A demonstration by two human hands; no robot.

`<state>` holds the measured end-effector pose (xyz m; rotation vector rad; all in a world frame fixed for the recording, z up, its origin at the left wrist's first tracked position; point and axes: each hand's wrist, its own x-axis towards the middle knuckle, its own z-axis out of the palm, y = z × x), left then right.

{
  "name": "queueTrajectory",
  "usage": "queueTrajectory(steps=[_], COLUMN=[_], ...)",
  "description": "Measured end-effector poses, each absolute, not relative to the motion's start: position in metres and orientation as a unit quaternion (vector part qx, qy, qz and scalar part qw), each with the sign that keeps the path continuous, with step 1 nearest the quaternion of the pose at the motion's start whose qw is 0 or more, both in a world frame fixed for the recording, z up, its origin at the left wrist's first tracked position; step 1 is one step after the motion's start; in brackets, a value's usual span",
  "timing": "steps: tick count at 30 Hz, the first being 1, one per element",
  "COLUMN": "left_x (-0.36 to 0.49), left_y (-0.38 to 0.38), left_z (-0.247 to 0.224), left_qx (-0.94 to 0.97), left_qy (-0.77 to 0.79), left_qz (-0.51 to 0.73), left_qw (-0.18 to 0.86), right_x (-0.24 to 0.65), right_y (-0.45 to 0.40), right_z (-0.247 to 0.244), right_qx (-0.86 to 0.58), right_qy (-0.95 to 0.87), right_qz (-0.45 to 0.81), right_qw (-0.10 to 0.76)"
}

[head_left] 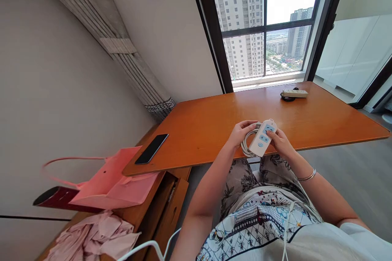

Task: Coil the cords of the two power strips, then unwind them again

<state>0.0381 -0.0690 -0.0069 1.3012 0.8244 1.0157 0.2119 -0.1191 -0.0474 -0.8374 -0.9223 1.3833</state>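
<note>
Over the near edge of the brown table, a white power strip [262, 140] with blue socket faces is held tilted between both hands. My left hand [241, 133] is closed around its coiled white cord [246, 147], next to the strip's left side. My right hand [279, 140] grips the strip's right edge, with the thumb lying on the socket face. The fingers behind the strip are hidden.
On the brown table [208, 130] lie a second power strip [294, 94] with a dark cord at the far right and a black phone [152, 149] at the left. A pink bag [116, 183] and pink cloth [94, 234] rest on a lower wooden cabinet.
</note>
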Motion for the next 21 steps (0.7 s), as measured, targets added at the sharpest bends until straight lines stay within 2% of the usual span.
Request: queueTrajectory(steps=[10,21], left_x=[0.039,0.036], left_y=[-0.070,-0.059], left_z=[0.001,-0.014], left_qx=[0.532,0.464], left_qy=[0.385,0.315], left_qz=[0.454,0.448], left_qw=[0.603,0.696], right_x=[0.213,0.213], right_y=[-0.119,-0.118], right_z=[-0.053,-0.057], right_qx=[-0.361,-0.348], right_qy=[-0.413,-0.440], right_qz=[0.575,0.555], right_qw=[0.607,0.615])
